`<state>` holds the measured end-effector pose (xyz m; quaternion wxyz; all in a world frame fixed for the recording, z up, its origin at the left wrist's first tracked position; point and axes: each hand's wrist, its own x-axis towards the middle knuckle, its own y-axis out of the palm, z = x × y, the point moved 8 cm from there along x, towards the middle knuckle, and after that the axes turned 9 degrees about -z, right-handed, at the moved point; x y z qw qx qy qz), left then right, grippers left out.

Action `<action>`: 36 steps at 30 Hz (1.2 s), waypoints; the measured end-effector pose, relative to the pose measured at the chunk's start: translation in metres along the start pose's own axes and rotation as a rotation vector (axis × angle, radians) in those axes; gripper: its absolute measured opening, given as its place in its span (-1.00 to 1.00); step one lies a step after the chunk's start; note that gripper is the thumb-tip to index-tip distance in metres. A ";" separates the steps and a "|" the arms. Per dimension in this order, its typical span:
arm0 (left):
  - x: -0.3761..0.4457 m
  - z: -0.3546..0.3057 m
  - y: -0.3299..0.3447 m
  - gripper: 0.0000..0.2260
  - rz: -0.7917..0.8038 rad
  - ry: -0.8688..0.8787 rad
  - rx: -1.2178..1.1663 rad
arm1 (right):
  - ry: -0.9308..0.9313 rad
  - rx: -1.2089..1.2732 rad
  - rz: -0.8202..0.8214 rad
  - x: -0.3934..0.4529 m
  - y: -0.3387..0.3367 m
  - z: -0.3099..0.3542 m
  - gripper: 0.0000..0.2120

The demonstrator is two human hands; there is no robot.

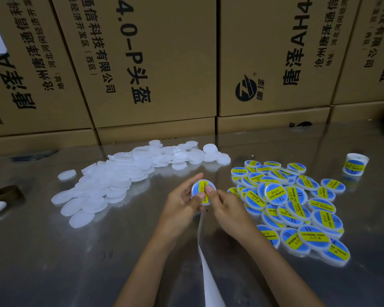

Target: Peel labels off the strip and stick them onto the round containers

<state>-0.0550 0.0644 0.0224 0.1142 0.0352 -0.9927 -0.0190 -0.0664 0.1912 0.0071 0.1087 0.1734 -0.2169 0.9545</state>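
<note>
Head view. Both hands meet over the middle of the shiny metal table [53, 251]. The left hand [182, 202] cups a round white container [202, 191] from the left, fingers curled round its rim. The container already carries a blue-and-yellow "SOLDERING PASTE" label [204, 190]. The right hand [225, 204] holds it from the near right, thumb lying flat on the label face, remaining fingers curled under.

A white backing strip [205, 269] hangs from below the hands and runs toward the near edge of the view; whether either hand pinches it cannot be told.

Far left of the hands: a loose pile of unlabelled white containers [124, 173], spread from centre to left. Right of the hands: a heap of labelled containers [297, 202], overlapping, labels up. Far right, apart from that heap: a roll of labels [355, 165], standing on the table. Left edge: a brown cardboard core [9, 192].

Behind the table: a wall of stacked cardboard cartons [164, 63] with black printed text.
</note>
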 end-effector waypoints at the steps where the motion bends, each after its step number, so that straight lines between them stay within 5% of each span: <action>1: -0.001 0.002 0.004 -0.58 0.029 -0.003 0.002 | 0.010 -0.019 -0.018 0.001 -0.002 -0.003 -0.55; 4: -0.001 0.004 0.006 -0.49 0.036 0.004 -0.009 | 0.065 -0.032 -0.008 0.001 0.000 -0.010 -0.59; 13: 0.005 0.002 -0.025 -0.89 -0.259 0.029 -0.054 | 0.055 0.081 0.173 -0.005 0.017 -0.002 -0.54; 16: 0.004 0.003 -0.029 -0.84 -0.305 0.015 -0.046 | 0.101 0.153 0.209 -0.006 0.020 -0.002 -0.55; 28: 0.014 0.030 -0.070 -0.74 -0.543 -0.089 -0.034 | 0.760 0.850 -0.321 0.005 -0.049 -0.066 -0.69; 36: 0.023 0.061 -0.079 -0.75 -0.518 -0.145 0.140 | 0.790 0.999 -0.265 0.007 -0.048 -0.071 -0.77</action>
